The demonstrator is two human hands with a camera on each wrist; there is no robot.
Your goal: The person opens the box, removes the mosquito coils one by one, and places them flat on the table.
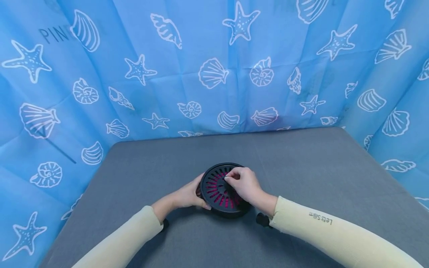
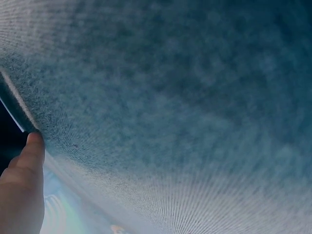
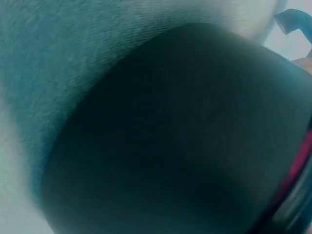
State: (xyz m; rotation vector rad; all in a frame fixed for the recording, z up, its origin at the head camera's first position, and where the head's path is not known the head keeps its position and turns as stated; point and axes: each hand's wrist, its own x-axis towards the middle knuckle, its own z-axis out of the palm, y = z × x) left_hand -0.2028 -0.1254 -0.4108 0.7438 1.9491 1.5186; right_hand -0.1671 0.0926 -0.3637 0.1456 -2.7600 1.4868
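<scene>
A round black container (image 1: 231,214) stands tilted near the middle of the grey table, topped by a black lid (image 1: 218,188) with slots in a ring. Magenta shows through those slots. My left hand (image 1: 187,193) grips the container's left side, thumb at the front, other fingers mostly hidden behind. Above the lid, my right hand (image 1: 246,186) pinches at its middle with thumb and forefinger; whatever small part lies between them is hidden. In the left wrist view, fingers (image 2: 29,180) lie along a dark edge. The container's dark wall (image 3: 170,131) fills the right wrist view, with a magenta strip (image 3: 297,163) by the rim.
The grey cloth-covered table (image 1: 161,160) extends on all sides of the container. A blue curtain (image 1: 187,82) printed with white shells and starfish hangs behind and at both sides. Black wrist straps (image 1: 263,219) show below pale yellow sleeves (image 1: 321,225).
</scene>
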